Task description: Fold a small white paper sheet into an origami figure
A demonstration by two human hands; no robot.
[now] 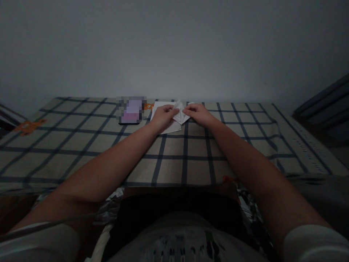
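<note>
The folded white paper (181, 115) sits above the tabletop (196, 171), toward its far edge and near the middle of the view, between the two hands; it looks thin and pointed, with creases fanning toward its lower tip. I judge it very light and fairly crisp, stiffer along the folds than across the single layers; it should crease at a light press and tear under a hard pull, while slipping seems a small worry. The best hold is likely at the outer edges or on a doubled fold, with thumb and fingertip pinching flat; squeezing the loose upper flap would probably crumple it.

The left hand (165, 117) pinches the paper's left side between thumb and fingers; the right hand (201, 113) grasps its right edge in a similar pinch, though the exact fingertip contact is too dim to tell. Beneath and beside the left hand lies more white paper (172, 128), flat on the checked cloth (245, 127); whether it is one sheet or several I cannot tell. Farther left rests a phone-like device (132, 112), blurred into blocks; an orange figure (148, 106) shows between it and the flat paper; behind everything rises a plain wall (174, 47).
</note>
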